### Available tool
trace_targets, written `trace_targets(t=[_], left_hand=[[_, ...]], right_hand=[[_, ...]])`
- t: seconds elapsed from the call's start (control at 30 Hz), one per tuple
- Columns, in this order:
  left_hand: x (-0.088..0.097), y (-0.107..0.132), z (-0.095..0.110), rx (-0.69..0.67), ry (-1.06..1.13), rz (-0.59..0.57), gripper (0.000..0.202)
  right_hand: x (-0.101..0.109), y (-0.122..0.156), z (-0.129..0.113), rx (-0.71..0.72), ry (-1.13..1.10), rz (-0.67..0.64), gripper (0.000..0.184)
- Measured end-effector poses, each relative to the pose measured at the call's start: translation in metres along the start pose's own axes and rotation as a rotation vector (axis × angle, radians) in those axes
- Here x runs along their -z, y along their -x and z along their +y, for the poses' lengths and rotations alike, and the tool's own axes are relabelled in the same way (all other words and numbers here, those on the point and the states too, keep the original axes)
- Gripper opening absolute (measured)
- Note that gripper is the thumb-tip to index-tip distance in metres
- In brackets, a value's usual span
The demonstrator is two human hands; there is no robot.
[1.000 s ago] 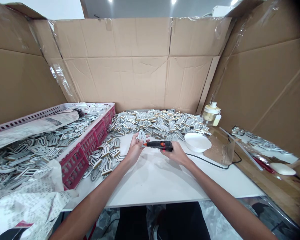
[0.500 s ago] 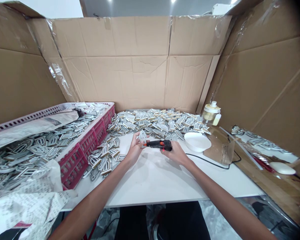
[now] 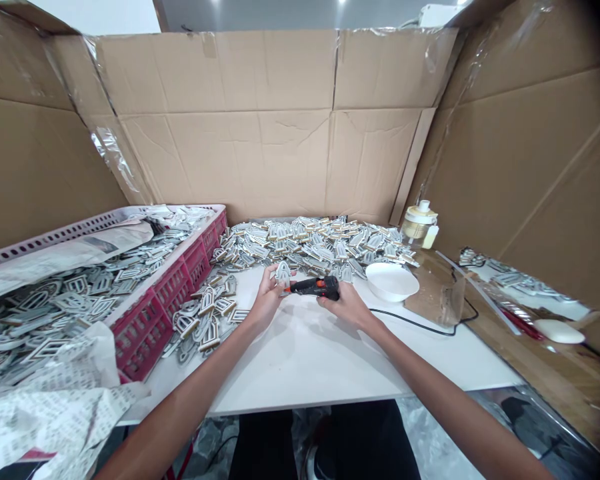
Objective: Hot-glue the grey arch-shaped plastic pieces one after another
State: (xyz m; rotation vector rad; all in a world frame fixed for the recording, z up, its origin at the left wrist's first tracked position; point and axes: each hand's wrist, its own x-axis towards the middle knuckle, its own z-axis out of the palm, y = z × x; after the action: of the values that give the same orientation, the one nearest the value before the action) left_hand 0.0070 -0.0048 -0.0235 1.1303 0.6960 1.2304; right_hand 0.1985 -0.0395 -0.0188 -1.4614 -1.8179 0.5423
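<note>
Left fingers [image 3: 274, 279] pinched shut on a small grey-and-white flat arch-shaped piece [image 3: 283, 272], held upright with its face to the camera; the left hand [image 3: 265, 301] rests low over the white tabletop [image 3: 305, 363]. The right hand [image 3: 347, 303] is wrapped closed round a black glue gun [image 3: 314, 287] with orange trim, lying level, nozzle pointing left at the arch-shaped piece. Against half a second ago, the nozzle has closed in: then a short orange tip showed in a gap between gun and piece, now the front of the glue gun sits right at the lower edge of the piece, touching or nearly so, cannot tell which. Both hands have drawn a little closer together; grips unchanged. The arch-shaped piece stands just above the left fingertips and just left of the right hand's knuckles. Both hands are left of the white round bowl [image 3: 391, 281], the right one near it. A thin black cord [image 3: 410, 320] runs from under the right wrist in front of the bowl. Behind and to the left of the bowl, a broad pile of like pieces [image 3: 310, 241]. Well left of the bowl, a red slotted plastic crate [image 3: 180, 283] filled with more. Behind and to the right of the bowl, a small clear bottle with a white cap [image 3: 419, 223]. Bowl, pile and crate as before.
</note>
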Motion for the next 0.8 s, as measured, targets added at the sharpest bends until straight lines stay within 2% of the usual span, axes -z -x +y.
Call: trace_targets(t=[0.37,0.57,0.8], left_hand=[[0.001,-0.001,-0.002,-0.007,-0.007,-0.012,0.042],[0.004,-0.002,-0.006,-0.054,-0.129,-0.063,0.036],[0.006,-0.003,-0.005,-0.089,-0.151,-0.128,0.033]], right_hand=[[0.002,0.0,-0.002,-0.002,-0.132,-0.051,0.02],[0.012,0.003,-0.008,-0.233,-0.274,-0.277,0.022],[0.021,0.004,-0.01,-0.277,-0.261,-0.328,0.021]])
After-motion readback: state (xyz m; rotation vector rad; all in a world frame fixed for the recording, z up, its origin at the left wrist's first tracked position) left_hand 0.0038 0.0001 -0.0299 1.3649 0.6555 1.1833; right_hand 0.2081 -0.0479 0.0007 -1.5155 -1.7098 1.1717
